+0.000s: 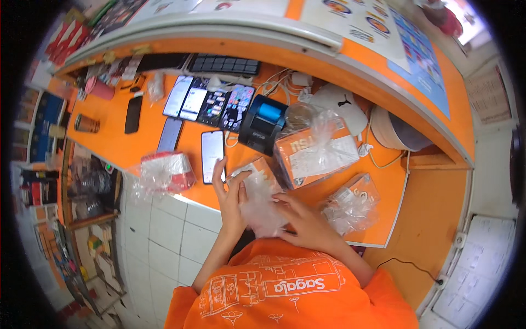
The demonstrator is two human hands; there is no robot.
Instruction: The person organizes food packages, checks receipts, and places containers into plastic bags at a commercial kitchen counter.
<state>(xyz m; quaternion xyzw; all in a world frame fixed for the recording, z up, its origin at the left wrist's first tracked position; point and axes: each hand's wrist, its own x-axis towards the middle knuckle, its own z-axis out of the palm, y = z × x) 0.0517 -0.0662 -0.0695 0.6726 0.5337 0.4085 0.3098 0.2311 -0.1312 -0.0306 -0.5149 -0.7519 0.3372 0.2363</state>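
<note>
A small orange box in a clear plastic bag (261, 181) lies at the table's front edge, before my body. My left hand (231, 201) grips its left side, with one finger reaching up over the lower right corner of a lit smartphone (211, 152). On the other side, my right hand (306, 224) has its fingers around the bunched plastic, which hides part of the grip. A larger bagged orange box (322, 154) is just beyond my right hand. Further right rests another bagged box (353, 201). To the left sits a bagged red package (168, 170).
An Eppos label printer (263, 123) stands behind the phone. Several lit phones (213, 103) lie in a row beside it. Further back are a keypad tray (224, 64), a white Puma cap (341, 107) and loose cables (277, 84). An orange counter ledge (263, 47) overhangs the back.
</note>
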